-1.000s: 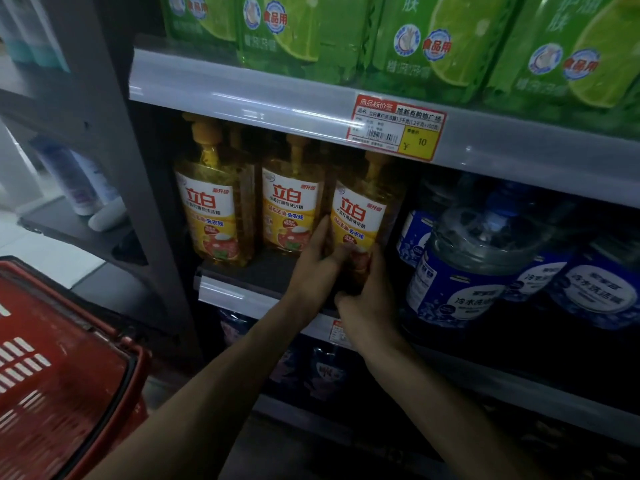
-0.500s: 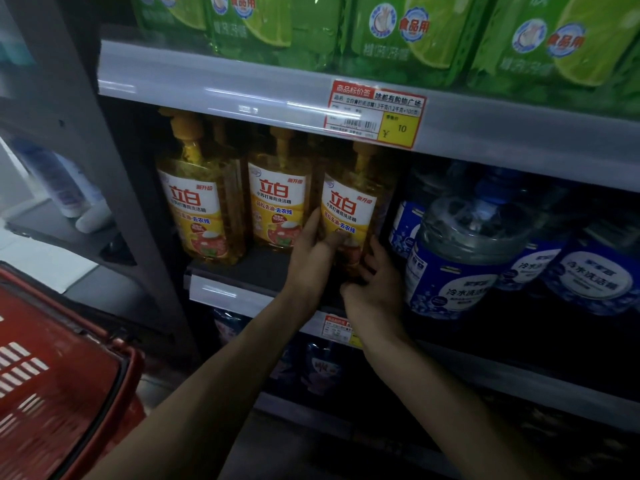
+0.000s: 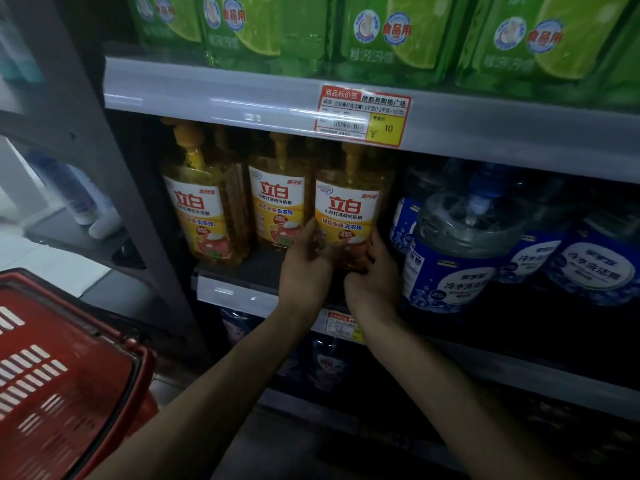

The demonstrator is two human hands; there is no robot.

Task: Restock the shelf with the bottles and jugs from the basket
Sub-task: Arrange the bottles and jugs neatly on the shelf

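A yellow pump bottle (image 3: 348, 209) of dish soap stands upright on the middle shelf (image 3: 239, 294), third in a row of yellow bottles. My left hand (image 3: 304, 268) grips its lower left side and my right hand (image 3: 375, 278) cups its lower right side. Two matching yellow bottles (image 3: 204, 209) (image 3: 277, 206) stand to its left. The red basket (image 3: 69, 375) sits at the lower left; its inside is out of sight from here.
Blue-labelled clear jugs (image 3: 453, 258) fill the shelf right of the yellow bottles. Green refill pouches (image 3: 391, 32) line the upper shelf above a price tag (image 3: 362, 116). A grey upright post (image 3: 104, 188) bounds the shelf on the left. Darker pouches (image 3: 325, 362) sit on the shelf below.
Both hands stay on the third yellow bottle, whose label now faces more squarely forward. The view has shifted slightly right.
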